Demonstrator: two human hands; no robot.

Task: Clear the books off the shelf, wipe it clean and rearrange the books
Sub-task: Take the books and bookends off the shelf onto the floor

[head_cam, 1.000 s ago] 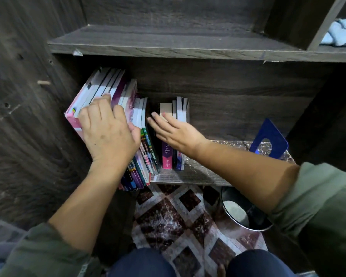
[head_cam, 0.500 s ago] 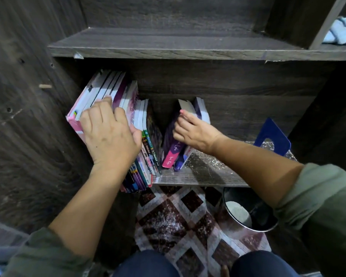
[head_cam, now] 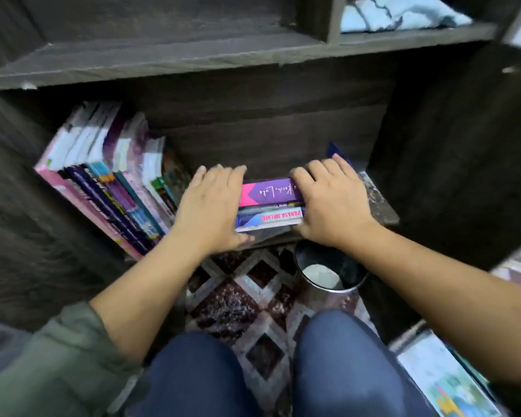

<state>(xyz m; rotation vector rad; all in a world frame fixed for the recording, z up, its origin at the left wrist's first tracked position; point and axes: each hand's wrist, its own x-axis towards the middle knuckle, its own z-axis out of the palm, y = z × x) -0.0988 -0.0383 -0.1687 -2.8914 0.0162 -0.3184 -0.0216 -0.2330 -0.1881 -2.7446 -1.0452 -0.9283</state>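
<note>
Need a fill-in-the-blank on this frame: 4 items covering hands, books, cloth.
1. The left hand and right hand grip a small stack of books that lies ____, not upright.
2. The top book of that stack is pink and ____.
3. The row of books beside the stack leans toward the ____ wall.
4. The light blue cloth lies in the upper ____ compartment.

Missing words: flat; purple; left; right

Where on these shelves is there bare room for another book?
The upper shelf left of its divider looks bare. On the lower shelf, only a strip between the right hand and the side wall is free. The leaning books crowd the left end; the flat stack, which it grips with the left hand, fills the middle.
</note>
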